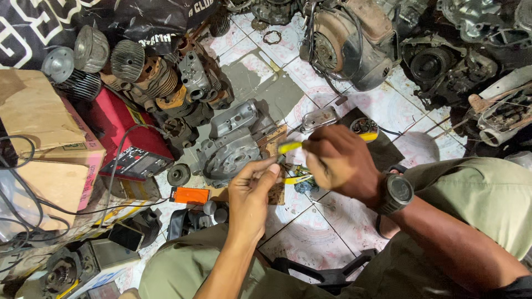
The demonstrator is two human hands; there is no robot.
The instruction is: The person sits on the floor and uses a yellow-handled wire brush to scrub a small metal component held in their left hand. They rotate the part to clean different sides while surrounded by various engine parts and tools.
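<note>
Our right hand (pixel 338 160) is closed around a yellow-handled tool (pixel 293 146), handle poking out to the left and right of the fist. Our left hand (pixel 252 191) has fingers pinched together on something small just under the tool tip; too small to tell what it is. Both hands hover over the tiled floor (pixel 310 232), just right of a grey cast-metal engine casing (pixel 230 152) with a round bore in it.

Packages and signs: brown cardboard boxes (pixel 39 116) stacked at left edge, plain faces, one with a small pale label on its side. A red box-shaped unit (pixel 130 138) with a dark label panel sits beside them, black cable running from it. A small orange rectangular case (pixel 190 195) lies on the floor below the casing. A black banner with large white lettering (pixel 33 27) is at the top left.

Materials: finned metal cylinders (pixel 130 61), rusty and oily, are clustered upper left. A grimy engine block (pixel 349 41) is at top centre. Floor tiles are white with a faded pink pattern and a grey cement patch. A black watch (pixel 398 192) is on our right wrist.
</note>
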